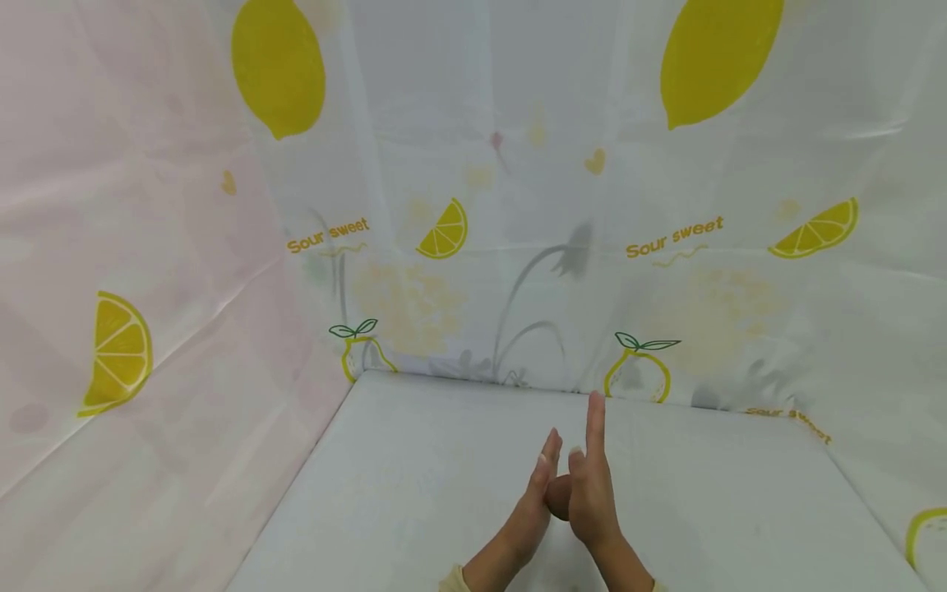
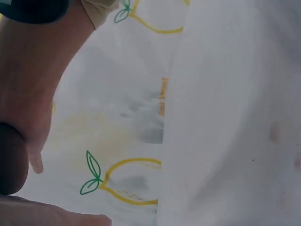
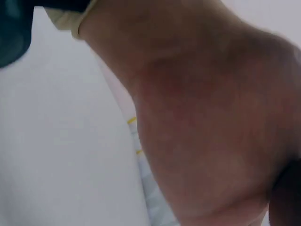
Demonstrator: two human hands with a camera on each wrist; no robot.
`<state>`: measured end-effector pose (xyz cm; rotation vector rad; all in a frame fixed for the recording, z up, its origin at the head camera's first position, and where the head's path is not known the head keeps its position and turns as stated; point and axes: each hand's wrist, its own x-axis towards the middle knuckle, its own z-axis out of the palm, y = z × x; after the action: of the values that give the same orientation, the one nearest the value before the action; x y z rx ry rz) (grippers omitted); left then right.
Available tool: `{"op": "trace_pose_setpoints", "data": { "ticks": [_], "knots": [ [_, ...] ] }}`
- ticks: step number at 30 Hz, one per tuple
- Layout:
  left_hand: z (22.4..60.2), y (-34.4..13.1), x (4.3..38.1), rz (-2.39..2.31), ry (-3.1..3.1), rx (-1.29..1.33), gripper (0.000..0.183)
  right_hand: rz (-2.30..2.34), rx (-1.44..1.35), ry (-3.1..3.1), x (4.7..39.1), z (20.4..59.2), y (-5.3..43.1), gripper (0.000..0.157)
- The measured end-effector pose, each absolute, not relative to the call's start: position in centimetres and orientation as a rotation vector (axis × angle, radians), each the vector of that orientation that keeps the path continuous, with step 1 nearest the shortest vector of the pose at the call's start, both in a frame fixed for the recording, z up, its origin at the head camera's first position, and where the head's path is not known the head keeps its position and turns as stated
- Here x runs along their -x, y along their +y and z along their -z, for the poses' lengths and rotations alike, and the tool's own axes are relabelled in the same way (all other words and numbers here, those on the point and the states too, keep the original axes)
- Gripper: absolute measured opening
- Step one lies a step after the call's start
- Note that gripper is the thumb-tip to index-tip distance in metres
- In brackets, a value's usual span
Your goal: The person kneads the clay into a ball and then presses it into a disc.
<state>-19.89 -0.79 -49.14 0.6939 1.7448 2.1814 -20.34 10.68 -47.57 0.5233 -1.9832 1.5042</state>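
A brown, clay-like ball (image 1: 558, 498) sits between my two palms, partly covered by them. It shows dark at the left edge of the left wrist view (image 2: 11, 160) and at the lower right of the right wrist view (image 3: 286, 195). My left hand (image 1: 531, 501) touches the ball from the left, its fingers extended. From the other side my right hand (image 1: 593, 497) presses against it with straight fingers pointing up and away. Both hands are raised above the white tabletop (image 1: 414, 485).
A cloth wall (image 1: 481, 312) printed with lemons and "Sour sweet" lettering stands behind the tabletop. Another pinkish cloth wall (image 1: 133, 247) rises at the left. A faint reddish smudge (image 2: 274, 132) marks the white surface in the left wrist view.
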Motion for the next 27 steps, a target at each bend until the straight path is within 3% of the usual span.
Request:
{"op": "trace_pose_setpoints", "data": {
  "ticks": [8, 12, 15, 22, 27],
  "knots": [
    [48.4, -1.5, 20.3, -2.185, 1.715, -0.812, 0.079, -1.591, -0.451, -2.118, 20.9, 49.3, 11.2, 0.063],
    [48.0, -1.7, 21.1, -2.231, 1.758, -0.851, 0.075, -1.710, -0.584, -2.070, 20.4, 50.3, 10.7, 0.066],
    [48.1, -1.8, 21.5, -2.259, 1.822, -0.797, 0.072, -1.695, -0.717, -2.009, 20.1, 50.8, 10.1, 0.069],
    [48.4, -1.8, 22.6, -2.304, 1.934, -0.624, 0.074, -1.425, -0.575, -2.135, 18.6, 51.4, 8.8, 0.077],
    [48.7, -1.9, 23.1, -2.278, 1.957, -0.585, 0.074, -1.357, -0.656, -2.109, 18.0, 51.3, 8.4, 0.078]
  ]
}}
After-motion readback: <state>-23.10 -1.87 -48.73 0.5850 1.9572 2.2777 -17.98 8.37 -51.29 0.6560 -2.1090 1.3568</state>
